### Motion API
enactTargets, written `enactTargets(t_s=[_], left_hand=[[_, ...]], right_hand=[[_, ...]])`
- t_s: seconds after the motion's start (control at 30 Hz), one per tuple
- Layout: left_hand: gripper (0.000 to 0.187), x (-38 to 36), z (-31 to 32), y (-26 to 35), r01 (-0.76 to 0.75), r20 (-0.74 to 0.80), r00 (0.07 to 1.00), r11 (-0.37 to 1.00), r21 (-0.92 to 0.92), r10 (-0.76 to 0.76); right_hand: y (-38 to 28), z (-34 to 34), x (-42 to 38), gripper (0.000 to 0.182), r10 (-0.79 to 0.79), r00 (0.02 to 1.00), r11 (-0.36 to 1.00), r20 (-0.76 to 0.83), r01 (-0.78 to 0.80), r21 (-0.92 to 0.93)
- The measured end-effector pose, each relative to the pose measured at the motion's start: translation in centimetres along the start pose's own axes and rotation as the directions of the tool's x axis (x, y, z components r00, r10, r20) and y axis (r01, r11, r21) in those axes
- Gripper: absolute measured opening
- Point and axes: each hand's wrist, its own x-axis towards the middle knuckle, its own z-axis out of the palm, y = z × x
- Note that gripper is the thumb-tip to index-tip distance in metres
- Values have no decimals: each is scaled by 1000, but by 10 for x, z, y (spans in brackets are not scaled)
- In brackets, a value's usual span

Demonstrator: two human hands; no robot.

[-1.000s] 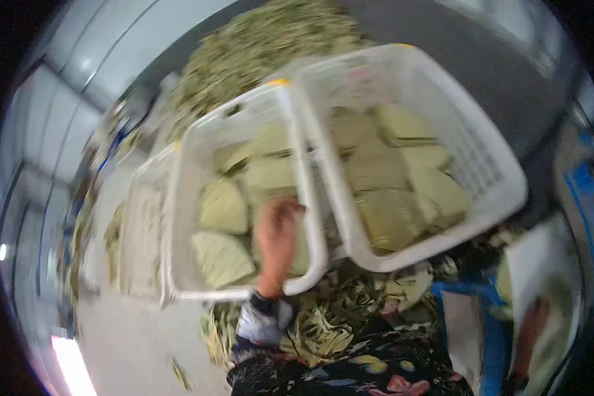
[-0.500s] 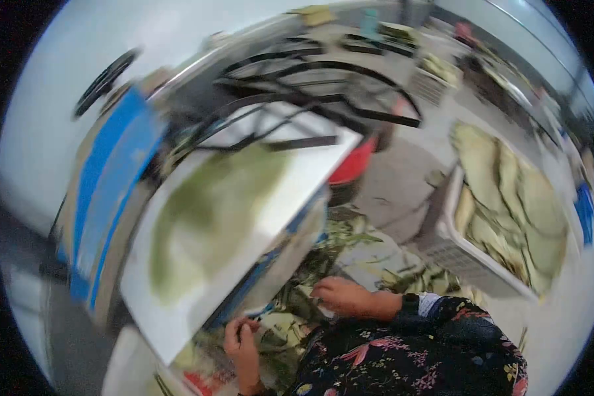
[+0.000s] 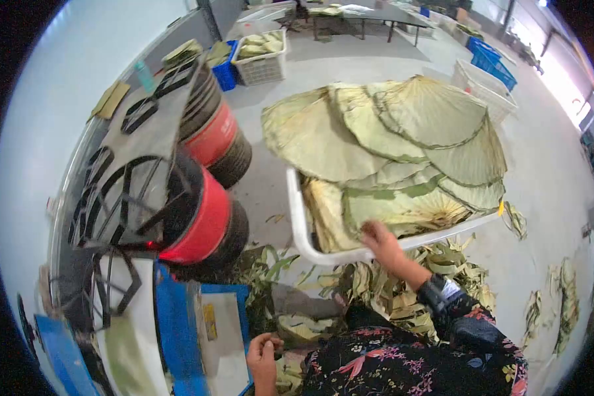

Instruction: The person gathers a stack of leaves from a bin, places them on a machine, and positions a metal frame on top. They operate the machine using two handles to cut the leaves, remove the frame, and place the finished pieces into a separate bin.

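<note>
"From the head view, where is the right hand [image 3: 383, 245]?"

"At the near rim of the white basket [image 3: 340, 258], with its fingers bent over the edge of the lowest leaves. I can't tell if they grasp a leaf or only touch one. There's a dark band [image 3: 434, 294] around that wrist."

"And the leaves?"

"The big, pale green, fan-shaped leaves [image 3: 435, 112] lie overlapped in the basket, heaped above its rim and spreading out past the far side. The nearest one has a browned, crinkled edge."

"What about the left hand [image 3: 263, 356]?"

"Low in the view, just beside a pale panel [image 3: 223, 336] with blue edges. Its fingers are curled, but whether they're clenched on something small, I can't tell."

"Anything around the basket?"

"Cut leaf scraps [image 3: 455, 264] litter the floor [image 3: 264, 211] on the near side, between the basket and the person's floral clothing [image 3: 402, 360]. Off to the left stand two red-and-black drums [image 3: 204, 214], well apart from the basket, with black metal frames [image 3: 122, 198] beside them."

"And farther back?"

"A second white basket [image 3: 261, 66] holding leaves, next to a blue crate [image 3: 226, 74]."
</note>
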Motion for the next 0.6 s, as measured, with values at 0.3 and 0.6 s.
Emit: enactTargets(t_s=[0.3,0.6], left_hand=[[33,24,48,47,94,82,990,980,176,-110],[29,19,39,37,194,-15,980,951,241,-196]], right_hand=[[148,-209,168,63,396,847,498,-356,128,858],[138,-261,222,34,732,556,389,-395,136,911]])
